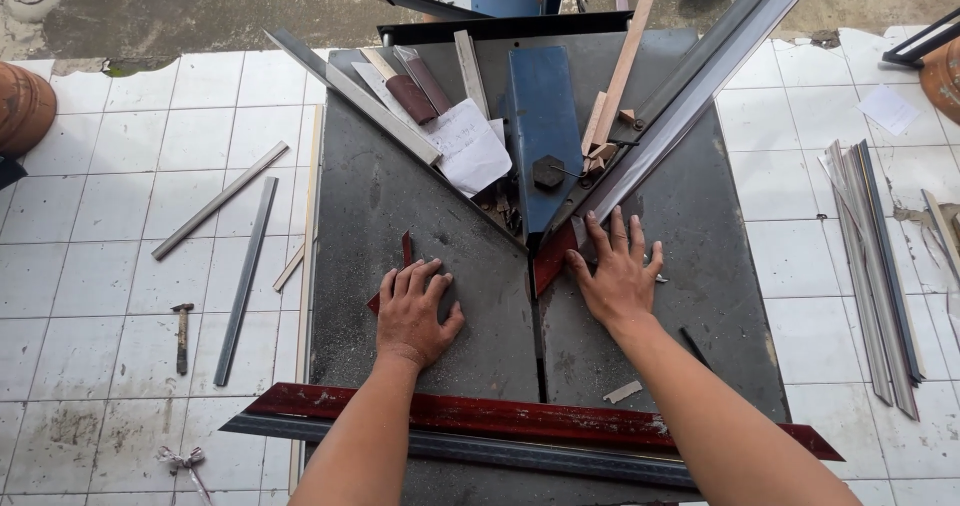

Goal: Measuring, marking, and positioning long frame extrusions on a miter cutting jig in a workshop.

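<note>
Both hands lay flat and spread on the dark metal bench (pixel 640 216), gripping nothing. The left hand (pixel 413 309) pressed a short red strip (pixel 405 253) near the middle, and the right hand (pixel 617 269) pressed a second red piece (pixel 550 258) just beside the blue guard (pixel 541 116). The strips looked light, stiff and thin, best pinned from above or pinched by their long edges. A long red moulding (pixel 520 418) lay across the near edge, and loose offcuts crowded the far side, so open room lay mostly between the hands.
</note>
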